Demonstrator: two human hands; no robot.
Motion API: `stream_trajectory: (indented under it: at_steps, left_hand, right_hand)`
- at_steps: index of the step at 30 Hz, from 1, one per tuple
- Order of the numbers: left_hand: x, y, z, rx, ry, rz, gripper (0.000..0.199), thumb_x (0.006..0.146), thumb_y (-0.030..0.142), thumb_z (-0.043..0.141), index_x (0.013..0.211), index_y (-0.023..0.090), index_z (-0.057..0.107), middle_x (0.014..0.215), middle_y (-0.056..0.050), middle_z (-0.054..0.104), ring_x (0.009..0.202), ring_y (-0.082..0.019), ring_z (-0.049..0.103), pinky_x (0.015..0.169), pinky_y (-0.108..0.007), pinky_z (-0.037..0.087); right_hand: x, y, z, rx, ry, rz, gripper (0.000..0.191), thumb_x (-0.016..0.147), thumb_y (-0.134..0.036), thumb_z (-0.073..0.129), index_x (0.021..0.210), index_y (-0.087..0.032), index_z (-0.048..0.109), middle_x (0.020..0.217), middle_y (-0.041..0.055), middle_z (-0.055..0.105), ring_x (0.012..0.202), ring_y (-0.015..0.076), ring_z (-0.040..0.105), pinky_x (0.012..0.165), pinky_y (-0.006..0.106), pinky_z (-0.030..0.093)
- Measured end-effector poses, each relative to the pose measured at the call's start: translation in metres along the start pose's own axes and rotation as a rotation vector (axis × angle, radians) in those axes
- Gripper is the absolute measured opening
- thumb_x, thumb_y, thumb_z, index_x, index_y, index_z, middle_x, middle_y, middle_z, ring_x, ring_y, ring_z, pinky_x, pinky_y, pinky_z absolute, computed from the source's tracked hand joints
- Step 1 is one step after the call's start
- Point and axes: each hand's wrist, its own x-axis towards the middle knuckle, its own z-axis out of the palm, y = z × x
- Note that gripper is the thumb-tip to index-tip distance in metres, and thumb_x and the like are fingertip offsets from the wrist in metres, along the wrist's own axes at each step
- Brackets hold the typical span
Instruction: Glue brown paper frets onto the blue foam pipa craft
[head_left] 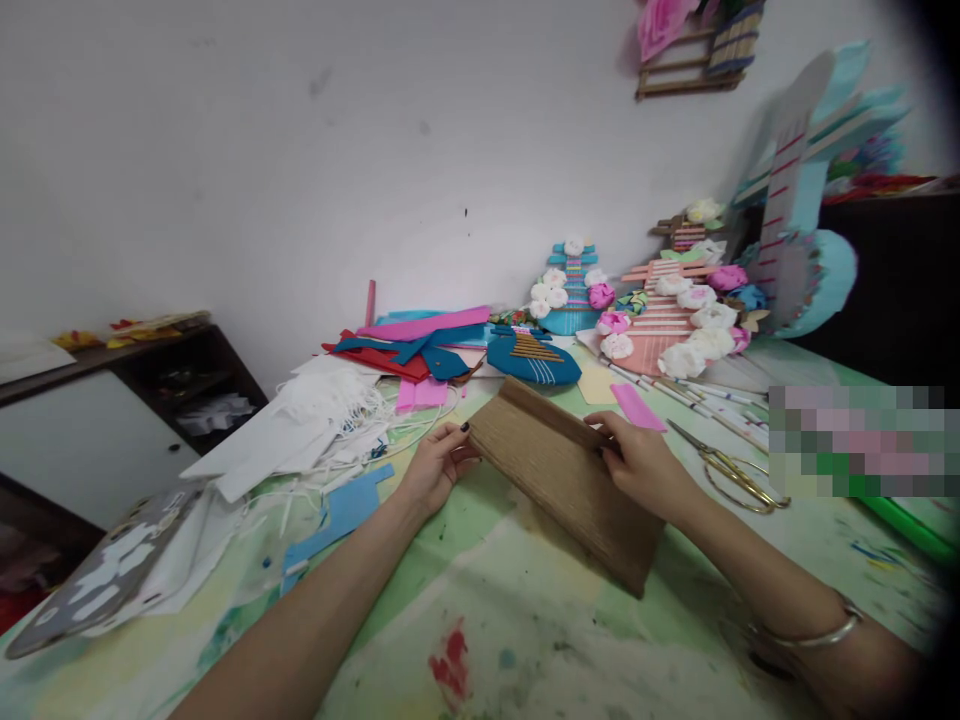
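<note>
A brown sheet of crepe paper [559, 470], folded over along its far edge, is held tilted above the table between my two hands. My left hand [435, 462] pinches its left corner with thumb and fingers. On the folded far edge, my right hand [637, 455] grips the paper toward its right end, fingers curled over it. A pair of scissors with gold handles [731, 475] lies to the right of my right hand. Just beyond the paper rests a dark blue lute-shaped craft piece [534, 358] with thin brown sticks and pale strings.
White sheets and tangled string [322, 415] lie at the left, near blue paper scraps [349, 515] and a grey board [105, 570]. Flower-decorated craft instruments [667, 325] stand along the wall. Coloured paper strips [420, 335] are piled at the back. A low cabinet [127, 420] stands left.
</note>
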Motion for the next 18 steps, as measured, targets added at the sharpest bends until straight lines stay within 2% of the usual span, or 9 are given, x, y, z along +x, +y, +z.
stream_trajectory:
  at_steps: [9,11,15,18]
  left_hand:
    - [0.0038,-0.0026,0.0015,-0.032,0.05,0.038,0.019,0.071,0.022,0.073,0.079,0.016,0.057,0.073,0.001,0.066,0.059,-0.009,0.063,0.055,-0.018,0.052]
    - [0.0029,-0.0039,0.0018,-0.021,0.014,0.03,0.02,0.07,0.022,0.074,0.082,0.015,0.06,0.077,-0.001,0.068,0.064,-0.011,0.066,0.059,-0.021,0.054]
    - [-0.0008,-0.0075,0.0034,0.031,-0.13,-0.009,0.029,0.063,0.017,0.077,0.088,0.01,0.064,0.084,-0.008,0.07,0.074,-0.019,0.069,0.066,-0.026,0.056]
    - [-0.0033,-0.0096,0.0059,0.03,-0.202,-0.015,0.031,0.068,0.021,0.075,0.095,0.01,0.064,0.089,-0.009,0.07,0.079,-0.021,0.069,0.072,-0.031,0.056]
  right_hand:
    - [-0.0013,-0.0079,-0.001,0.06,0.038,0.003,0.035,0.076,-0.005,0.043,0.107,-0.016,0.054,0.091,0.0078,0.068,0.084,0.0214,0.064,0.073,0.031,0.044]
    - [-0.0009,-0.0071,-0.0001,0.093,0.049,0.009,0.034,0.075,-0.006,0.044,0.106,-0.016,0.054,0.091,0.0078,0.068,0.084,0.0214,0.063,0.073,0.031,0.045]
    - [0.0,-0.0038,0.0026,0.175,0.073,0.023,0.032,0.075,-0.007,0.045,0.104,-0.017,0.054,0.091,0.0074,0.066,0.084,0.0213,0.062,0.073,0.032,0.046]
    - [-0.0005,-0.003,0.0047,0.238,0.053,0.018,0.03,0.075,-0.01,0.046,0.103,-0.019,0.055,0.089,0.006,0.065,0.08,0.0207,0.062,0.071,0.033,0.047]
